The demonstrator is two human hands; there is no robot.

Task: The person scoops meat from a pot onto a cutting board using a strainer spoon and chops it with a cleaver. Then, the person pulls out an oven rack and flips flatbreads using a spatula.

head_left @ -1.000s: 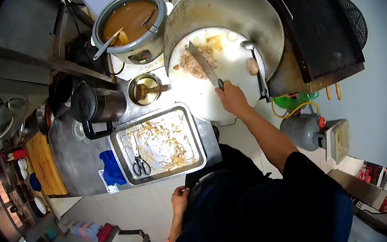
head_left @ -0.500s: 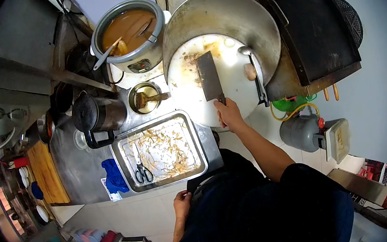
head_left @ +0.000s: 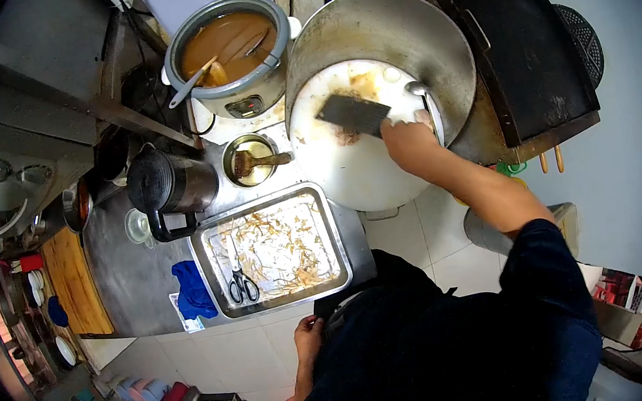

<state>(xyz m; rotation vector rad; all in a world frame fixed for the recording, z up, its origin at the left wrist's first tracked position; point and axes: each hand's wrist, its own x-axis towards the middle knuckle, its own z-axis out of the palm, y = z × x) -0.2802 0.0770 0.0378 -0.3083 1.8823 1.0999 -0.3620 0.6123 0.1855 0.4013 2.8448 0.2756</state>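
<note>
My right hand [head_left: 413, 143] is closed around a cleaver [head_left: 354, 114], its dark blade lying over the round white cutting board [head_left: 363, 183]. Small brown chopped bits [head_left: 345, 136] show at the blade's lower edge. Just beyond my knuckles, a metal spoon [head_left: 417, 88] rests at the board's right side. A small pale brown lump [head_left: 424, 117] there is partly hidden by my hand. Low beside my body, my left hand [head_left: 308, 337] has its fingers curled in by the dark clothing; what they hold, if anything, cannot be made out.
A steel tray [head_left: 341, 254] holds brown shreds and black-handled scissors [head_left: 243, 288]. Behind it are a bowl with a brush [head_left: 260, 161], a dark pitcher [head_left: 162, 181] and a cooker of brown sauce [head_left: 243, 90]. A large metal pot wall [head_left: 429, 35] rises behind the board.
My right hand has moved up and to the right across the board. The cleaver has turned from nearly upright in view to slanting left. My left hand stays low.
</note>
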